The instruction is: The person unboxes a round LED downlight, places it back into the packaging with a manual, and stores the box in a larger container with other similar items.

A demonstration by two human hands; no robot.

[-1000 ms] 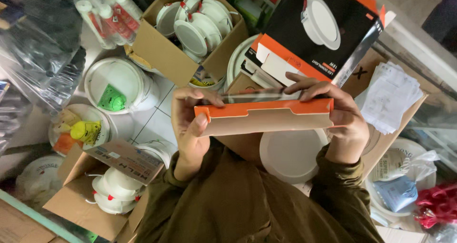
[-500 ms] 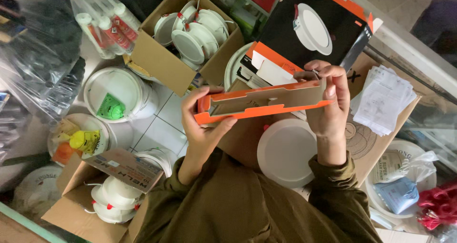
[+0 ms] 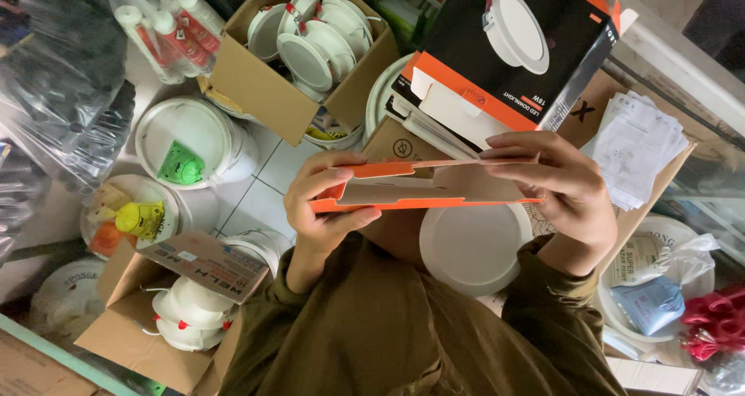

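Hidden: the round white lamp [image 3: 472, 248] lies under the orange carton [image 3: 423, 188], its upper edge covered; the carton's inside cannot be made out.
Cut off: the open cardboard box [image 3: 167, 318] at the lower left runs out of view; the clear plastic bags [image 3: 58, 93] at the left edge blur together.
Left hand [image 3: 322, 206]: grasps the carton's left end, thumb beneath, fingers curled over the flap.
Right hand [image 3: 563, 186]: grips the carton's right end, fingers spread along its top edge.
Carton: flat, thin card, orange outside and plain brown inside, held level above the lap in olive sleeves [image 3: 403, 342].
Behind: a black and orange printed box [image 3: 520, 46], glossy; a brown box of white round lamps [image 3: 306, 43]; white plastic tubs [image 3: 190, 144] on pale floor tiles [image 3: 264, 186].
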